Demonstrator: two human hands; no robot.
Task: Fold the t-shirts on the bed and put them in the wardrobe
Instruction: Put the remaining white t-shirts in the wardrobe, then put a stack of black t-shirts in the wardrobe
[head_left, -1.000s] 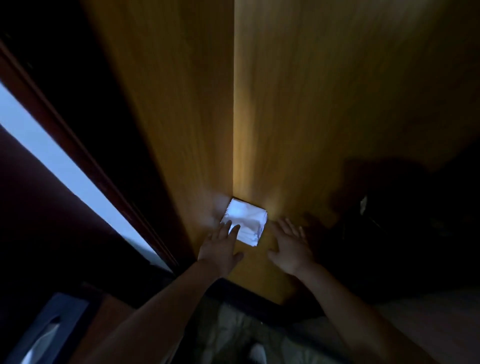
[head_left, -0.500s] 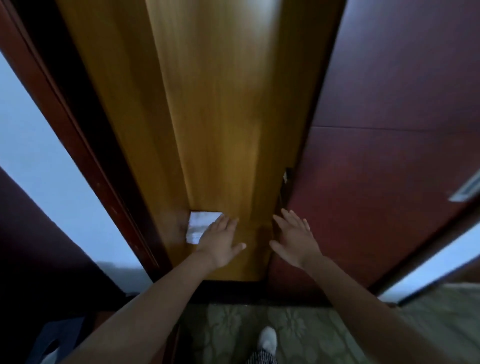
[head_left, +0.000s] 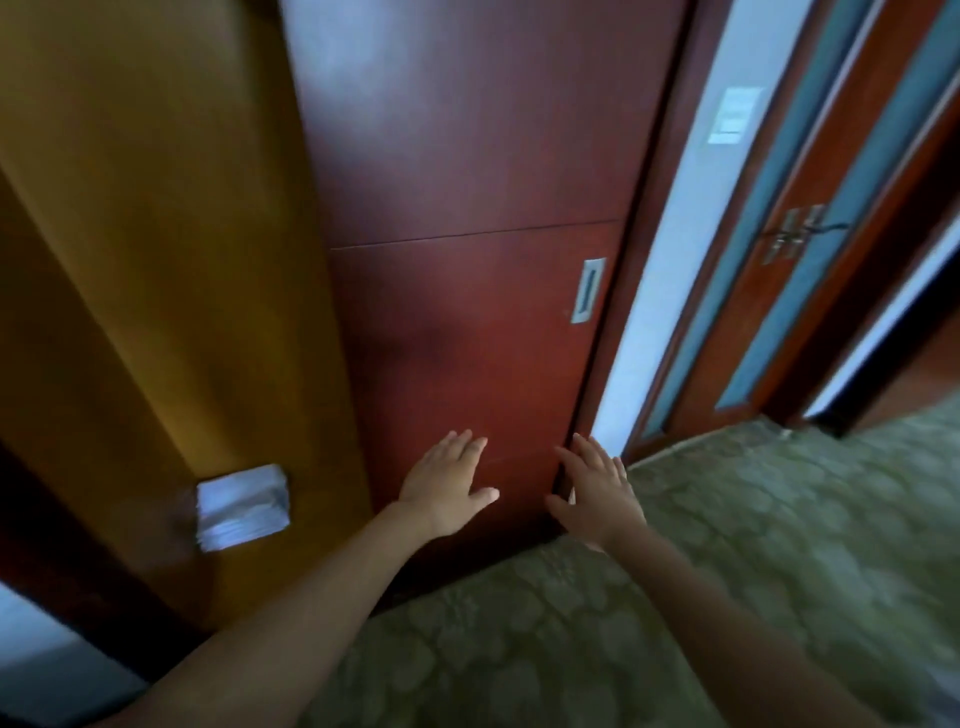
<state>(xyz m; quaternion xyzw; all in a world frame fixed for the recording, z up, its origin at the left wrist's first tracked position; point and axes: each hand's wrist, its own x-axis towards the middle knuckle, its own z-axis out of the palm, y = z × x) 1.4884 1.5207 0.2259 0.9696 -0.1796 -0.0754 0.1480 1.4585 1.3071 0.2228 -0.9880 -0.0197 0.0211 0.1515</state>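
Two open hands, fingers spread, hold nothing. The left hand (head_left: 447, 486) is in front of the dark red sliding door (head_left: 467, 312) and the right hand (head_left: 597, 493) is at that door's outer edge; I cannot tell whether either touches the wood. Well to the left of the left hand, a folded white t-shirt (head_left: 241, 506) lies low inside the honey-coloured wardrobe (head_left: 156, 260). It is probably light, soft and limp, so lifting it by one corner would undo the folds. Flat palms under both sides would suit it better. Blur smears its layers, the door hides the rest of the wardrobe, and the bed is out of view.
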